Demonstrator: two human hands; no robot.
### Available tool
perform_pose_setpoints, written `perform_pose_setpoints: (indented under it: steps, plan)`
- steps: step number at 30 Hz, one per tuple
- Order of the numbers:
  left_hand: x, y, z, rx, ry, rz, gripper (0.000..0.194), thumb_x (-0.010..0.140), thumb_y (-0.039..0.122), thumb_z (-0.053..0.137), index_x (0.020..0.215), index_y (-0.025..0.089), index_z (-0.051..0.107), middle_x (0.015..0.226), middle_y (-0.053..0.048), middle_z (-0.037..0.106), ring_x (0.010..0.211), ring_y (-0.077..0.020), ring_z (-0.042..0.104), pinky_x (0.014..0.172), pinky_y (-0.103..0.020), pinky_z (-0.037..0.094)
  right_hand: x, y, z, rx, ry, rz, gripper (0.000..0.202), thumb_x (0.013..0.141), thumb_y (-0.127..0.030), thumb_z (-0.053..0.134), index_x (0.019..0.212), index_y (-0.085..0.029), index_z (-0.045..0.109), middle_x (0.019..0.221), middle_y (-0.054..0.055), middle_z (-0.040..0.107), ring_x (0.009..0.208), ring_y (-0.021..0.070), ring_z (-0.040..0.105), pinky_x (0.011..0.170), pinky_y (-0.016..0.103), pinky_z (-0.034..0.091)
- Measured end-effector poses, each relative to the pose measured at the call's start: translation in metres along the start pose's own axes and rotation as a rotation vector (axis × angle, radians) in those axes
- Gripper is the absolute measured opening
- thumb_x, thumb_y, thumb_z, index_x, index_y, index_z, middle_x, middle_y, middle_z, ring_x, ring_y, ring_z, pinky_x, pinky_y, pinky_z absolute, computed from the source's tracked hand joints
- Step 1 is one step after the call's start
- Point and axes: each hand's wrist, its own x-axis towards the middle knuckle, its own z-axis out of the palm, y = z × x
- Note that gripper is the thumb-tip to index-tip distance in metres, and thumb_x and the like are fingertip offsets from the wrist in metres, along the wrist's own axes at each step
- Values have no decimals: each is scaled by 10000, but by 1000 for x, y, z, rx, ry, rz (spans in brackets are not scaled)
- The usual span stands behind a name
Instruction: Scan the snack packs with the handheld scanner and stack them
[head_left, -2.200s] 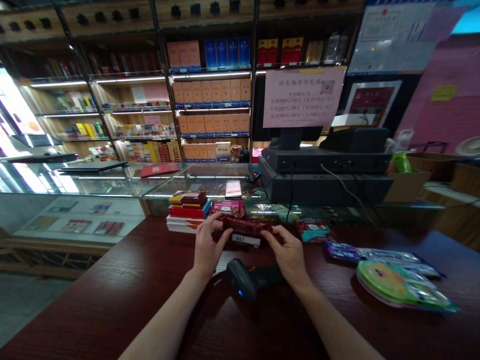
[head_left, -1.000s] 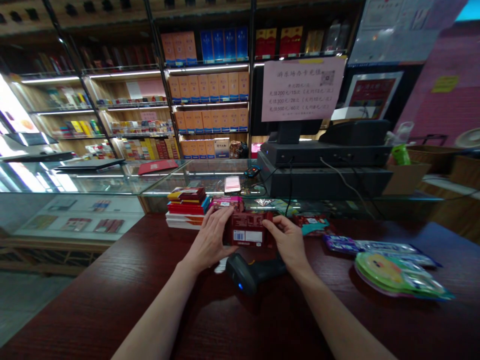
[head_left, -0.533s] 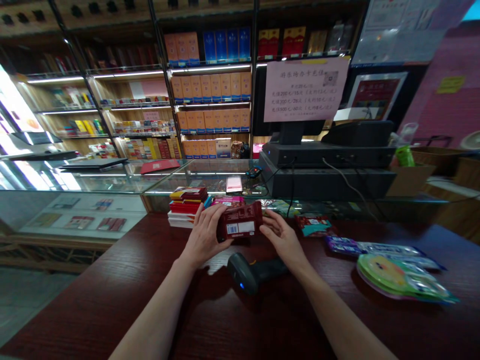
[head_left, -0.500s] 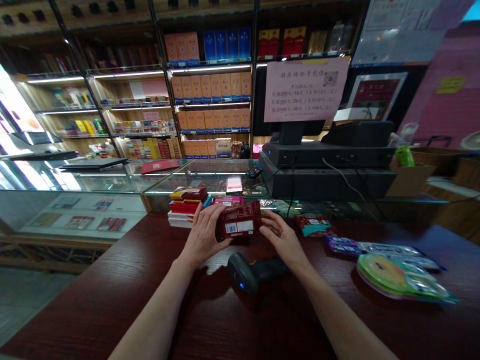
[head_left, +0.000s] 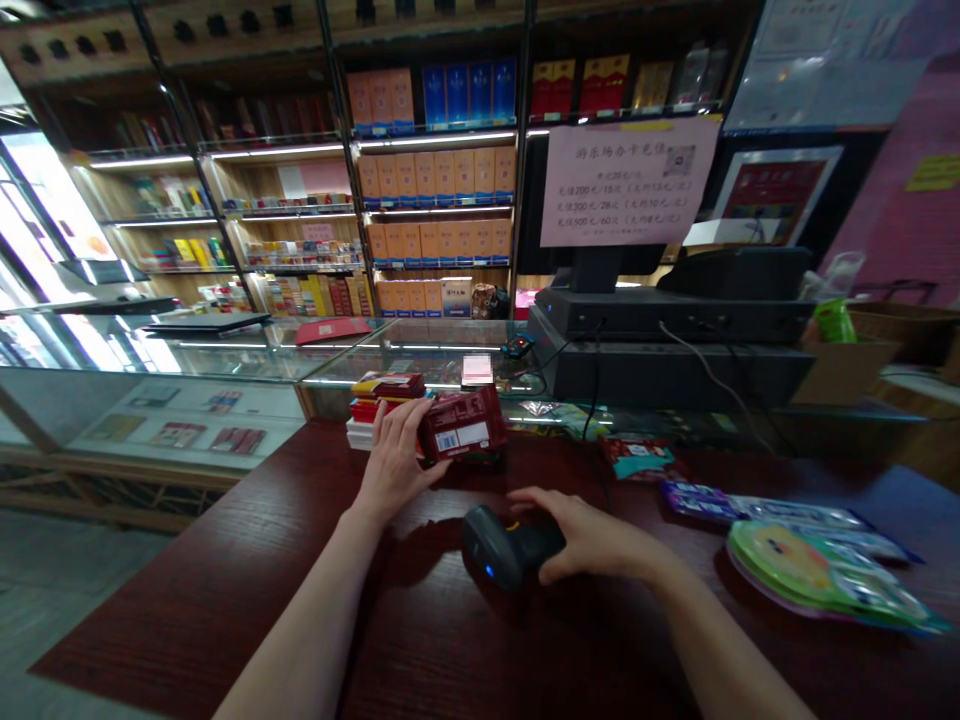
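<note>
My left hand (head_left: 395,455) grips the left end of a dark red snack packet (head_left: 463,424), its barcode side turned toward me. My right hand (head_left: 581,532) is over the handle of a black barcode scanner (head_left: 504,545), fingers apart and curved around it without being closed. The scanner lies on the brown wooden counter (head_left: 420,640) with a small blue light lit on its head. Behind my left hand stands a stack of small boxes and packets (head_left: 386,385), red, yellow and white.
To the right lie a red and teal packet (head_left: 641,458), a purple and silver long packet (head_left: 780,515) and a green round package (head_left: 817,570). A monitor stand with dark cash-register boxes (head_left: 667,355) stands on the glass case behind. A cable runs down to the counter.
My right hand has moved down and back from beside the packet to the scanner's handle. My left hand still holds the packet, now slightly lower. The view has shifted a little left.
</note>
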Motion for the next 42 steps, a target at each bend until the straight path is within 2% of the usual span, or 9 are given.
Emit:
perform_pose_setpoints:
  steps: [2,5,12,18,27,35,42]
  plan:
    - [0,-3,-1,9,0,-15,849,774,349,766,1480,197,319,1397,-144,543,1335,-310,487,1219,-598,232,1,-2,4,-107,7,3,863,536,-225,851,1355,-315,595,1269,71,681,1163,335,593,1008,461,415]
    - [-1,-7,-2,21,-2,-25,848,777,352,759,1483,202,315,1399,-144,543,1332,-313,489,1218,-596,231,2,-4,9,-137,34,-62,829,561,-202,814,1350,-337,601,1244,52,696,1133,320,601,988,436,414]
    - [-2,-9,-3,27,-3,-24,854,782,341,753,1496,209,304,1414,-140,533,1344,-310,480,1228,-584,214,5,-9,10,105,2,-235,754,660,-148,719,1373,-342,571,1149,0,747,1028,252,694,887,333,497]
    - [-4,-10,-2,57,8,-14,867,801,345,737,1519,207,270,1418,-145,527,1348,-312,475,1224,-586,218,5,-11,5,132,94,-215,815,713,-141,706,1470,-314,459,1265,36,687,1069,229,666,950,347,488]
    - [-8,-13,1,115,57,-37,904,816,353,736,1547,199,226,1439,-163,512,1363,-319,463,1225,-572,205,-2,-32,-3,238,206,-259,795,743,-130,715,1472,-299,445,1196,44,686,1013,201,669,944,355,513]
    - [-9,-16,4,125,74,-35,895,804,359,747,1534,171,265,1428,-166,529,1357,-313,470,1227,-554,207,-3,-32,-3,290,185,-264,786,780,-174,737,1482,-294,407,1220,54,668,1090,212,655,999,373,484]
    - [-8,-14,5,123,116,-34,859,792,313,744,1518,169,307,1389,-172,561,1331,-330,500,1210,-559,242,-2,-29,-2,275,166,-255,795,786,-177,732,1491,-313,390,1211,43,658,1031,198,644,948,355,490]
